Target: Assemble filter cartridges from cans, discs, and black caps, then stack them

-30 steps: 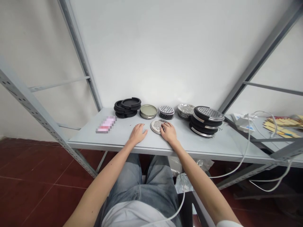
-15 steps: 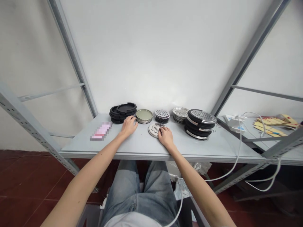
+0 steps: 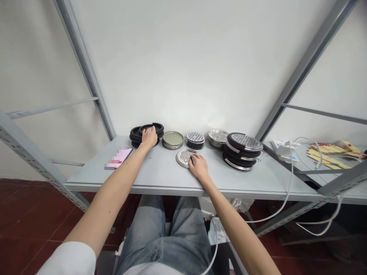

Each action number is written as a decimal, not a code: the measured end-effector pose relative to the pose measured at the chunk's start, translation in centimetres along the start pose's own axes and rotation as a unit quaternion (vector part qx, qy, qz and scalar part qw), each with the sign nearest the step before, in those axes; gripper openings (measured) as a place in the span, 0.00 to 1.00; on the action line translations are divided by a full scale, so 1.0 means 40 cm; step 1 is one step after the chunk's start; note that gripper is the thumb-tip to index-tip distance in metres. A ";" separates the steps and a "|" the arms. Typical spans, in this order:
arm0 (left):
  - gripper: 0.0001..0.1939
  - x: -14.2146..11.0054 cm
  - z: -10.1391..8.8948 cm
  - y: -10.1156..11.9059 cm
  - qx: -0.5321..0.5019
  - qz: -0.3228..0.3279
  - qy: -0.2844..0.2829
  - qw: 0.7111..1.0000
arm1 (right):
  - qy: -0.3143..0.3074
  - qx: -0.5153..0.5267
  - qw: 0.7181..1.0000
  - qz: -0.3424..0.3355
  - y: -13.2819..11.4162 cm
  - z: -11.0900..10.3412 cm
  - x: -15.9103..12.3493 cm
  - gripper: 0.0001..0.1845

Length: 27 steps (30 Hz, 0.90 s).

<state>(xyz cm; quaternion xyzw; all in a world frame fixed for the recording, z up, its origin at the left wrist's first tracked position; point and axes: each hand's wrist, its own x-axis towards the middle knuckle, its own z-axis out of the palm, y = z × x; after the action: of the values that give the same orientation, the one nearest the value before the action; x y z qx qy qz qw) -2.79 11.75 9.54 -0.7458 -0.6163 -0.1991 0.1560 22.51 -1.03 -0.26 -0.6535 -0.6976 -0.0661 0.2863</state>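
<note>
At the back left of the table, my left hand (image 3: pixel 149 136) is on a stack of black round rubber-like rings (image 3: pixel 134 133). Its fingers curl over the front rim of the top ring (image 3: pixel 159 127), and the thumb is hidden. Near the front, my right hand (image 3: pixel 198 166) has its bent fingers on the right edge of a round perforated metal disc (image 3: pixel 182 156), which lies flat on the table. Between and behind the hands stand a stack of greenish round metal lids (image 3: pixel 173 138) and a smaller stack of slotted metal discs (image 3: pixel 195 137).
Shiny perforated discs (image 3: pixel 218 136) are stacked further right, beside a taller pile of metal discs with black rims (image 3: pixel 242 151). A phone (image 3: pixel 119 157) lies at the left. Metal shelf posts (image 3: pixel 86 65) frame the table (image 3: pixel 160 173). A white cable (image 3: pixel 290 183) hangs at the right.
My left hand has moved left and away from me onto the stack of black rings. The right hand remains at the perforated disc. The view has shifted slightly.
</note>
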 end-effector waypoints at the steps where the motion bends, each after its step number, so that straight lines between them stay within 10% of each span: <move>1: 0.23 0.007 -0.001 -0.001 0.007 -0.005 -0.015 1.000 | 0.001 0.002 1.000 0.001 0.000 0.000 0.000 0.16; 27: 0.12 0.041 0.009 -0.007 0.004 0.001 -0.049 0.999 | 0.007 0.007 1.000 0.002 -0.002 -0.006 0.000 0.15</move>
<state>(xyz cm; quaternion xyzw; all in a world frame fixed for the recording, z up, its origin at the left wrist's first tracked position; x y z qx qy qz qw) -2.77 13.38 10.01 -0.7549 -0.6230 -0.1598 0.1288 22.53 -1.15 -0.04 -0.6521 -0.6948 -0.0651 0.2961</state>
